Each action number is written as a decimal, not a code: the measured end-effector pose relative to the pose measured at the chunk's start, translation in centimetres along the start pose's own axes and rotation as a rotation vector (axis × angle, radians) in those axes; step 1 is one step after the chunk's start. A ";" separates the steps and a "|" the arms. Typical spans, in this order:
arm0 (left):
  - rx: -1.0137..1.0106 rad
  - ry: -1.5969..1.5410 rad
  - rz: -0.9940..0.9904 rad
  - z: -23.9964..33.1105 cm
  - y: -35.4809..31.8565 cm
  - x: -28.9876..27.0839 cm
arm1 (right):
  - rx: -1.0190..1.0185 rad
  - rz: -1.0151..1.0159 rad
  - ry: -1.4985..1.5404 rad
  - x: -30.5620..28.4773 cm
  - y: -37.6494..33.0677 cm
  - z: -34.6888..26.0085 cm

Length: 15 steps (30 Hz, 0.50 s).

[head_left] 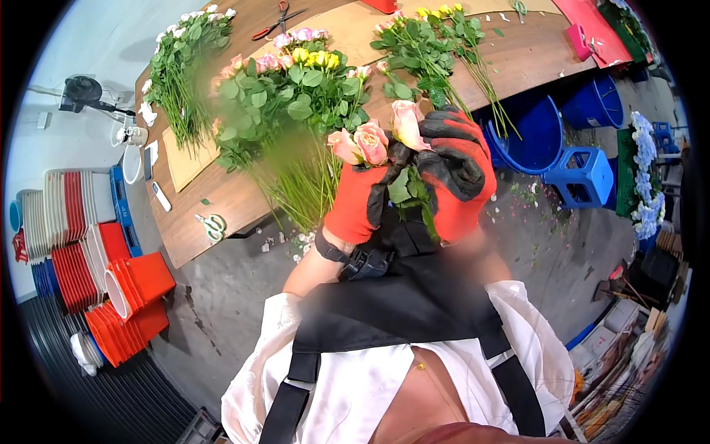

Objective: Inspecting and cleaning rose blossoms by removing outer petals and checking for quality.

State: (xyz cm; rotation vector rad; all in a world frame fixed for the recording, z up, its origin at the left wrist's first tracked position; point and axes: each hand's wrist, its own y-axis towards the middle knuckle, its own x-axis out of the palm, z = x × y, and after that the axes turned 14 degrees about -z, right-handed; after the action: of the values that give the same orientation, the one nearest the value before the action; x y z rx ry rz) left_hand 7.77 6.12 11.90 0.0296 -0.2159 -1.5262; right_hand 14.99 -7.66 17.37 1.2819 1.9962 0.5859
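Red gloves with black palms cover both my hands. My left hand (356,198) is closed around the stems of a few roses just below their heads; the peach-pink roses (368,143) stand up above its fingers. With curled fingers, my right hand (460,174) grips another peach-pink rose (408,124) at its right side, close beside the left hand. Green leaves (404,188) hang down between the two hands. In front lies a big heap of pink and yellow roses (303,96), its stems pointing toward me over the table's near edge.
The wooden table (177,235) carries white roses (188,66) at left, more roses (425,55) at right, red-handled scissors (275,22), pale-handled scissors (212,228) and a phone (161,196). Blue tubs (536,137) and a blue stool (580,176) stand right; stacked orange bins (140,285) stand left.
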 end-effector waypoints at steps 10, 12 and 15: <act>-0.073 -0.190 0.147 2.2 0.0 1.0 | 0.498 0.136 0.429 -1.9 -0.1 -0.9; -0.087 -0.382 0.277 3.5 0.1 2.2 | 0.292 0.069 0.214 -2.6 0.2 -1.9; -0.100 -0.252 0.248 4.0 0.0 2.9 | 0.129 -0.123 -0.260 -2.9 1.7 -3.1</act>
State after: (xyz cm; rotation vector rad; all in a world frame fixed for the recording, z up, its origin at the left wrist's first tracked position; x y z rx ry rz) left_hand 7.19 3.71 16.18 -0.2615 -0.3305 -1.2889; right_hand 14.49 -9.63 21.45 1.2316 1.9013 0.2218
